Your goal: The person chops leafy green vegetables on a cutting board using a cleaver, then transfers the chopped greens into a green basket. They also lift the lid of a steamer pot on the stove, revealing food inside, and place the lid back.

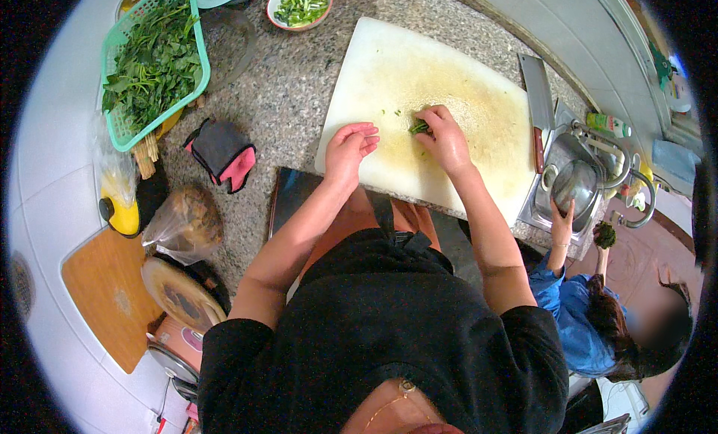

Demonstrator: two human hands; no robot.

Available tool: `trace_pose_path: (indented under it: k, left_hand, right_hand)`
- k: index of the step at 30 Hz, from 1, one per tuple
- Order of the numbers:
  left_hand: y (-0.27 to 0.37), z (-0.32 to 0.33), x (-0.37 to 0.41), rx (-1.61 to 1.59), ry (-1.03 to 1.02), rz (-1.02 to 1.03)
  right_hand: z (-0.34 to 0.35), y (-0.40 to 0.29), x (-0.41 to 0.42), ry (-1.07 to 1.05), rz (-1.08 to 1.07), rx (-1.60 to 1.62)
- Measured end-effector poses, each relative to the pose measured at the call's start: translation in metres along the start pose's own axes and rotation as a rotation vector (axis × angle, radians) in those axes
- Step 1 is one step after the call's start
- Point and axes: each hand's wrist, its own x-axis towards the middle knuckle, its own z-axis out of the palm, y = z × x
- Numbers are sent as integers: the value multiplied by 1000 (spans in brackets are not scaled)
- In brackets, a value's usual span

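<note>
My right hand [447, 141] pinches a small clump of chopped greens [419, 127] at the middle of a large white cutting board [381, 58]. A few loose green bits lie around it on the wet, yellow-stained surface. Over the board's left edge, my left hand [350, 153] is raised with its fingers apart and nothing in it. A cleaver [535, 92] with a wooden handle rests along the board's right side. Beyond the board's far left corner stands a white bowl [271, 8] with a red rim, holding cut green pieces.
A turquoise basket [206, 69] of leafy greens, an oven mitt [221, 151] and a plastic bag of food [188, 221] sit to the left. At the right-hand sink [530, 212], another person in a blue sleeve [547, 288] holds a metal bowl [575, 190] and a dark green clump [604, 234].
</note>
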Motion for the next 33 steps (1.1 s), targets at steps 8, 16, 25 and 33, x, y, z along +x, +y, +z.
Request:
trace_pose_path:
  k: [8, 16, 25, 33]
  left_hand:
    - [0, -18, 4, -57, 14, 35]
    - [20, -41, -7, -221, 58, 111]
    - [53, -68, -17, -326, 122, 182]
    - [54, -76, -12, -296, 146, 189]
  right_hand:
    - [7, 18, 9, 68, 56, 119]
    - [-25, -45, 72, -141, 369, 888]
    - [26, -353, 225, 142, -619, 566]
    - [64, -334, 227, 53, -780, 211]
